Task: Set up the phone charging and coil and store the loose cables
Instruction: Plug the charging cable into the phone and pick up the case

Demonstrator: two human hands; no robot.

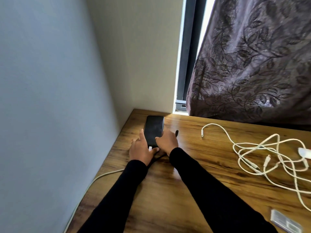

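Observation:
A black phone (154, 130) lies face up in the far left corner of the wooden table (168, 190). My left hand (140, 151) pinches a white cable plug (150, 148) at the phone's near end. That plug's white cable (94, 180) runs back along the table's left edge by the wall. My right hand (168, 142) grips the phone's near right side, thumb on the screen. A black cable (157, 158) passes under both hands, and its black tip (176, 132) lies just right of the phone. A tangle of loose white cables (269, 157) sprawls on the right.
A white adapter (305, 153) sits at the right edge among the cables. A clear plastic case (284, 223) lies at the near right. A patterned dark curtain (252, 64) hangs over the table's far edge. Walls close in the left side and far corner.

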